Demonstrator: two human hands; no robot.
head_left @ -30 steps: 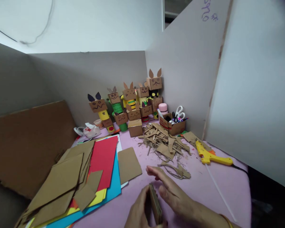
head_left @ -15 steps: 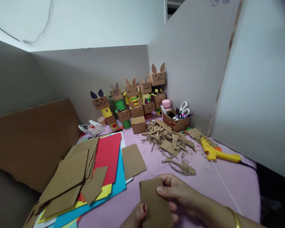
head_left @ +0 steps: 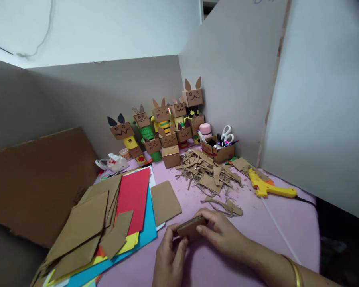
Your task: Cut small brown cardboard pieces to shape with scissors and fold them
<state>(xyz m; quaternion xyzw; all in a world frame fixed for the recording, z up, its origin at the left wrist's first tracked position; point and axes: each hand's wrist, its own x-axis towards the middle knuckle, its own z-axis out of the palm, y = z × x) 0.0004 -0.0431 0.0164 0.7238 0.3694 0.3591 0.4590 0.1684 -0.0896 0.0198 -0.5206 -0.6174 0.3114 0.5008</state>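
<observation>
Between both hands I hold a small stack of brown cardboard pieces (head_left: 191, 230), tilted so that its far edge faces up and its broad side is foreshortened. My left hand (head_left: 171, 251) grips the stack's left end, thumb in front and fingers behind. At the right end my right hand (head_left: 221, 233) pinches it, the thumb on the near face. A gold bangle (head_left: 292, 271) circles the right wrist. Just beyond the hands lies a flat cardboard piece (head_left: 166, 202) with rounded corners. How many layers the stack has cannot be made out.
Cardboard sheets (head_left: 77, 227) and red paper (head_left: 134, 199) lie at left. Cardboard scraps (head_left: 208, 171) pile up mid-table. At right sits a yellow glue gun (head_left: 269, 187). A box of scissors and pens (head_left: 221, 153) and several cardboard animal figures (head_left: 161, 115) stand at the back.
The cardboard stack has turned from broad face toward me to edge-up. My left hand has moved up and further into view, now at the stack's left end. The view shifted slightly.
</observation>
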